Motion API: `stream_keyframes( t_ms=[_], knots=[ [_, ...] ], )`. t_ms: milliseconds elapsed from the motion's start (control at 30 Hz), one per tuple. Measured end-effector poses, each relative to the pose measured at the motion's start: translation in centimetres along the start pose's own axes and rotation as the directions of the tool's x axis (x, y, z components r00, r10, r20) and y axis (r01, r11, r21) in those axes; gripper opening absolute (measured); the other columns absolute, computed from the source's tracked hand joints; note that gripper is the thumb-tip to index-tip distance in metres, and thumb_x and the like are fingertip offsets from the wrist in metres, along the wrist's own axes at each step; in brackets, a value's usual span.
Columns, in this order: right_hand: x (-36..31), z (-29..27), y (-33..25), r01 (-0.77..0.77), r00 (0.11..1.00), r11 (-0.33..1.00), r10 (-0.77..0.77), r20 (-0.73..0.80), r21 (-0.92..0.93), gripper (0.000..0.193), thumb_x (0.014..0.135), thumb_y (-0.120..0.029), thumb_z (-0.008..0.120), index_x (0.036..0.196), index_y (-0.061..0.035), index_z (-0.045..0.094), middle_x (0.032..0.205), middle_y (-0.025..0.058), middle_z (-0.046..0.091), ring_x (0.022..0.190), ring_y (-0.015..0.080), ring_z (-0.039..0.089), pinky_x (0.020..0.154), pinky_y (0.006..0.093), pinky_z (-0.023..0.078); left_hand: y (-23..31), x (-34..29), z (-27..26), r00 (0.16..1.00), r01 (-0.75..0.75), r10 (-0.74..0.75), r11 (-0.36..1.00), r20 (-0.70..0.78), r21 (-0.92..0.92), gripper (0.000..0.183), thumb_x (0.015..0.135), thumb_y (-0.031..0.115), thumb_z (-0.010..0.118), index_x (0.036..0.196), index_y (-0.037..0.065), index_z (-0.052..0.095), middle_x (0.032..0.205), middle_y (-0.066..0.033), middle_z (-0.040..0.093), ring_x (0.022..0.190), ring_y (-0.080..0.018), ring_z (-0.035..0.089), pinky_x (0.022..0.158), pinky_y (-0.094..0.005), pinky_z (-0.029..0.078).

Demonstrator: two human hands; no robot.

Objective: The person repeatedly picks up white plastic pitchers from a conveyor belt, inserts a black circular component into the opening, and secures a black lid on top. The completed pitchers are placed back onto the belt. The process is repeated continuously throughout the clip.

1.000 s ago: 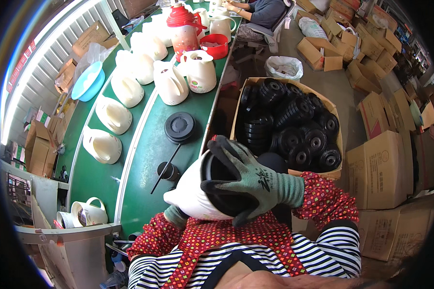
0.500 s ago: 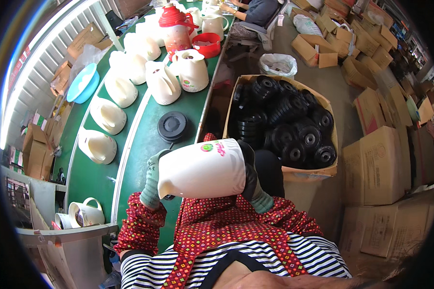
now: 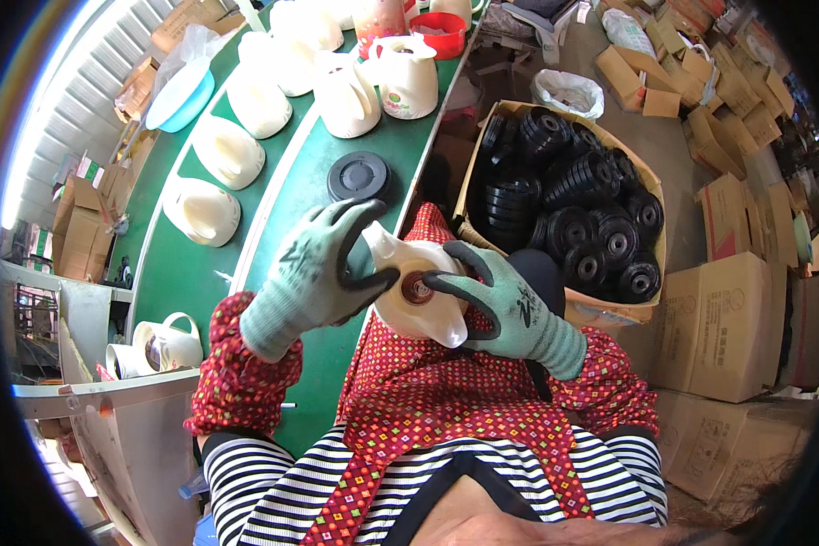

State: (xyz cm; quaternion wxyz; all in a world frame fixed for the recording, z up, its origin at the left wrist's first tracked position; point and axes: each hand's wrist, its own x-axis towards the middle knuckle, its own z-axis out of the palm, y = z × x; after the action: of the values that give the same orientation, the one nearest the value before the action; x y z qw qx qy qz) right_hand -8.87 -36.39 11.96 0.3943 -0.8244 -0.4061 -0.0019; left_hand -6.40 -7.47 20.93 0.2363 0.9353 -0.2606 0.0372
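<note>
A cream-white jug body point(image 3: 428, 320) stands upright over my lap, its lidless mouth facing up and a brownish round part point(image 3: 417, 288) showing inside. In a grey-green glove with dark fingers, my right hand point(image 3: 500, 305) grips the jug from its right side, thumb and forefinger at the rim. From the left, my left hand point(image 3: 323, 264), in a matching glove, curves beside the jug's projecting upper part. Its fingers and thumb are wide apart, and the thumb tip is at the rim. Just beyond that hand, a black round disc point(image 3: 358, 176) lies on the green table.
Several white jugs point(image 3: 202, 211) line the green table point(image 3: 282, 205), with a red ring-shaped part point(image 3: 439, 35) farther back. At right, a carton point(image 3: 601, 314) holds many black round parts point(image 3: 584, 264). A blue basin point(image 3: 180, 98) sits at the left edge; cardboard boxes point(image 3: 733, 323) are stacked far right.
The jug has turned from lying sideways to upright, mouth up. My left hand has shifted from the jug's end to its rim, with fingers spread. The whole view has shifted too.
</note>
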Motion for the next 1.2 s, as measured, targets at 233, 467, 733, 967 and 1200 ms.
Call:
stream_keyframes(
  t_ms=[233, 467, 733, 967, 1200],
  knots=[
    [0.7, -0.6, -2.9, -0.066, 0.992, 0.966, 0.09, 0.088, -0.252, 0.08, 0.074, -0.055, 0.084, 0.143, -0.0207, 0.061, 0.156, 0.0312, 0.038, 0.134, 0.0478, 0.046, 0.111, 0.0585, 0.036, -0.2, -2.1, 3.1, 0.941, -0.252, 0.241, 0.968, 0.238, 0.017, 0.073, 0.063, 0.045, 0.092, 0.128, 0.019, 0.071, 0.164, -0.0322, 0.026, 0.152, -0.0568, 0.02, 0.122, -0.0666, 0.022],
    [1.3, 2.0, -3.7, -0.138, 0.987, 0.919, 0.16, 0.031, -0.37, 0.054, 0.082, -0.049, 0.077, 0.123, -0.0147, 0.069, 0.154, 0.0325, 0.038, 0.132, 0.0476, 0.047, 0.108, 0.0594, 0.036, -1.8, -0.4, 5.1, 0.889, -0.382, 0.388, 0.921, 0.242, -0.073, 0.061, 0.062, 0.048, 0.092, 0.109, 0.012, 0.077, 0.153, -0.0281, 0.04, 0.143, -0.0513, 0.035, 0.119, -0.0658, 0.027],
    [0.5, 0.5, -2.9, -0.158, 0.987, 0.977, 0.154, -0.04, -0.14, 0.073, 0.083, -0.038, 0.081, 0.144, -0.0091, 0.055, 0.163, 0.0264, 0.03, 0.143, 0.0422, 0.04, 0.116, 0.0552, 0.033, -1.3, -1.7, 6.6, 0.942, -0.333, 0.335, 0.936, -0.001, -0.114, 0.064, 0.055, 0.046, 0.097, 0.106, 0.015, 0.076, 0.146, -0.0259, 0.046, 0.134, -0.0497, 0.043, 0.114, -0.0631, 0.033],
    [-3.5, 3.8, 4.8, -0.315, 0.871, 0.949, 0.276, -0.406, -0.03, 0.024, 0.1, -0.017, 0.065, 0.117, 0.0001, 0.066, 0.104, 0.0196, 0.071, 0.096, 0.0353, 0.07, 0.08, 0.0425, 0.055, 1.9, -5.0, 8.7, 0.919, -0.069, -0.042, 0.962, -0.392, -0.266, 0.081, 0.051, 0.042, 0.104, 0.117, 0.014, 0.068, 0.138, -0.0246, 0.049, 0.129, -0.0458, 0.05, 0.108, -0.0557, 0.044],
    [-3.7, 0.4, 8.1, -0.375, 0.551, 0.733, 0.669, -0.5, 0.567, 0.028, 0.097, -0.022, 0.076, 0.113, 0.001, 0.073, 0.102, 0.0094, 0.074, 0.089, 0.0132, 0.069, 0.081, 0.0299, 0.057, -3.0, -10.8, 13.4, 0.976, 0.041, -0.152, 0.835, -0.158, -0.549, 0.115, 0.072, 0.023, 0.097, 0.161, -0.001, 0.027, 0.153, -0.0264, 0.047, 0.132, -0.0374, 0.057, 0.114, -0.0467, 0.046]
  ],
)
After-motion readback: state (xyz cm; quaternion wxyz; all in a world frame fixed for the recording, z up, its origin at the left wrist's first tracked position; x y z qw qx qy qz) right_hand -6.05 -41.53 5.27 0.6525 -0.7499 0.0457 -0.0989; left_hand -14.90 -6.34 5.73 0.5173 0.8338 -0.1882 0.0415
